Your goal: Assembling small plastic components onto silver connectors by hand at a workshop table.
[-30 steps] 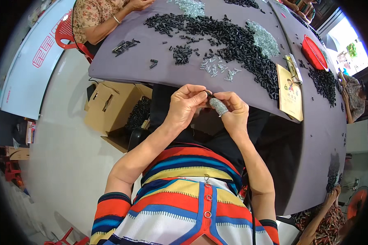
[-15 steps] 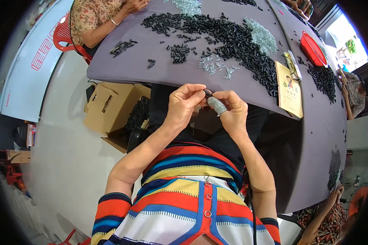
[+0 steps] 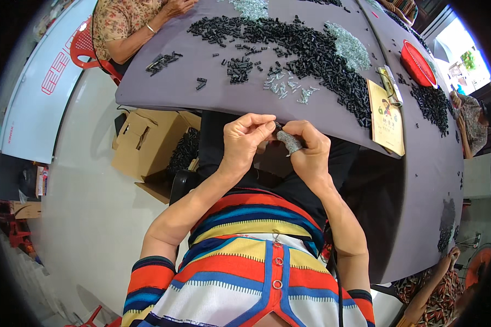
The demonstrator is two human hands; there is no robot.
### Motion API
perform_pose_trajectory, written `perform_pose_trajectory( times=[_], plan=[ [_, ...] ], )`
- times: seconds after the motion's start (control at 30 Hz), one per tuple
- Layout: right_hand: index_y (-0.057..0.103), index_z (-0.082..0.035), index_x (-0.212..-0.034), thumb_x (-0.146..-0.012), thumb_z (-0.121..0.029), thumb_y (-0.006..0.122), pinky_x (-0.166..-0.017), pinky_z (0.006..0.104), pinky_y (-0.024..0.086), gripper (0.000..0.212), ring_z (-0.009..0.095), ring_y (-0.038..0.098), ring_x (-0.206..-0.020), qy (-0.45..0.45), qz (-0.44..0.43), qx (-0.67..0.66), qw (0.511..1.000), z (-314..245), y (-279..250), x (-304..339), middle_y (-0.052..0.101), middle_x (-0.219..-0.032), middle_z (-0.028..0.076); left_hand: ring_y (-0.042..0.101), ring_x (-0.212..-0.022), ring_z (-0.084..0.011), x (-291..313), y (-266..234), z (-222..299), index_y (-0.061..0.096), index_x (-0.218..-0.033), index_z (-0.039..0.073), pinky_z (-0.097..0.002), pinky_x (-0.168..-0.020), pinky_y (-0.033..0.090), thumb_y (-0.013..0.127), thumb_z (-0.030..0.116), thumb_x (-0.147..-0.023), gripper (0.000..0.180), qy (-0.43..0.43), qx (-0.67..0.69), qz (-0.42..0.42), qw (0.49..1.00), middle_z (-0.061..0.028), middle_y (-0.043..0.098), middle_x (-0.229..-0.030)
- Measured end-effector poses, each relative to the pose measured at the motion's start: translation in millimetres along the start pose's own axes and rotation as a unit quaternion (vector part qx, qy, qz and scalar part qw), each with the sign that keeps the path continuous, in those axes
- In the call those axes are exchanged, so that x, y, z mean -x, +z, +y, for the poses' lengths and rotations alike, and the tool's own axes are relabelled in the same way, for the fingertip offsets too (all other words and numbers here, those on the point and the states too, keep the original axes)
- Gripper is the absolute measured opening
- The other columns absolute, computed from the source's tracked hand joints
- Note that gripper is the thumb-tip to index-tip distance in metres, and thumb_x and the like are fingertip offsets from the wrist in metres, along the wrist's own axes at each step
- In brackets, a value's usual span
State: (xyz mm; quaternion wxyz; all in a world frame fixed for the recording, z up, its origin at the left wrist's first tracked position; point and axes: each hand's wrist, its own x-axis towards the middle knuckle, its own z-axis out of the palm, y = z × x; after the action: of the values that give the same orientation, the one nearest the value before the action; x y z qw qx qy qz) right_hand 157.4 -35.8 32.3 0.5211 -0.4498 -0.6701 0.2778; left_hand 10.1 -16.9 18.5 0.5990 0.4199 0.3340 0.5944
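My left hand (image 3: 243,140) and my right hand (image 3: 312,148) meet just off the table's near edge, above my lap. Their fingertips pinch a small black plastic piece (image 3: 279,125) from either side, and most of it is covered by the fingers. A speckled grey finger cover (image 3: 291,143) is worn on a digit of the right hand; which digit I cannot tell. Closest on the table are loose small silvery springs (image 3: 306,96) and a little cluster of black pieces (image 3: 239,71).
A large heap of black pieces (image 3: 305,52) and a pile of springs (image 3: 350,48) spread over the grey table (image 3: 169,90). A yellow booklet (image 3: 386,122) lies right, near a red basket (image 3: 418,64). An open cardboard box (image 3: 142,139) stands left below. Another person's hand (image 3: 179,6) is far left.
The right hand's fingers have curled slightly, tilting the grey cover. Less of the black piece shows between the fingertips. Both hands stay in nearly the same place.
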Motion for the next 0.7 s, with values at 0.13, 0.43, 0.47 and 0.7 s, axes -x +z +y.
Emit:
perform_pose_trajectory(
  times=[0.13, 0.43, 0.47, 0.7],
  plan=[
    [0.057, 0.001, -0.084, -0.059, 0.019, 0.051, -0.066, 0.0291, 0.049, 0.032, 0.025, 0.062, -0.074, -0.161, 0.003, 0.131, 0.978, 0, 0, -5, 0.061, -0.083, 0.012, 0.058, -0.065, -0.0073, 0, -1, 0, 0.066, -0.094, -0.001, -0.0189, -0.058, 0.045, 0.063, 0.002, -0.082, 0.012, -0.037, -0.011, 0.010, 0.999, -0.0033, 0.064, -0.077],
    [0.056, -0.001, -0.083, -0.059, 0.014, 0.059, -0.059, 0.0320, 0.049, 0.029, 0.028, 0.061, -0.069, -0.146, 0.024, 0.103, 0.984, 11, 4, -5, 0.060, -0.077, 0.012, 0.056, -0.063, -0.0064, -4, 0, -9, 0.064, -0.095, 0.000, -0.0187, -0.057, 0.045, 0.064, 0.004, -0.083, 0.013, -0.057, 0.046, 0.011, 0.997, -0.0040, 0.066, -0.081],
    [0.057, -0.001, -0.084, -0.061, 0.014, 0.059, -0.059, 0.0311, 0.049, 0.027, 0.026, 0.061, -0.068, -0.103, 0.016, 0.075, 0.992, 11, 4, -4, 0.060, -0.077, 0.012, 0.056, -0.065, -0.0067, -5, 0, -9, 0.063, -0.096, 0.000, -0.0192, -0.059, 0.046, 0.063, 0.004, -0.083, 0.014, -0.054, 0.077, 0.000, 0.996, -0.0045, 0.066, -0.083],
    [0.057, -0.001, -0.089, -0.066, 0.009, 0.066, -0.058, 0.0296, 0.048, 0.026, 0.023, 0.061, -0.067, -0.100, -0.004, 0.074, 0.992, 7, 3, -2, 0.059, -0.078, 0.010, 0.060, -0.076, -0.0112, -7, -11, -12, 0.061, -0.100, 0.003, -0.0240, -0.071, 0.048, 0.061, 0.004, -0.085, 0.016, -0.113, 0.114, -0.036, 0.986, -0.0042, 0.064, -0.086]
  ],
)
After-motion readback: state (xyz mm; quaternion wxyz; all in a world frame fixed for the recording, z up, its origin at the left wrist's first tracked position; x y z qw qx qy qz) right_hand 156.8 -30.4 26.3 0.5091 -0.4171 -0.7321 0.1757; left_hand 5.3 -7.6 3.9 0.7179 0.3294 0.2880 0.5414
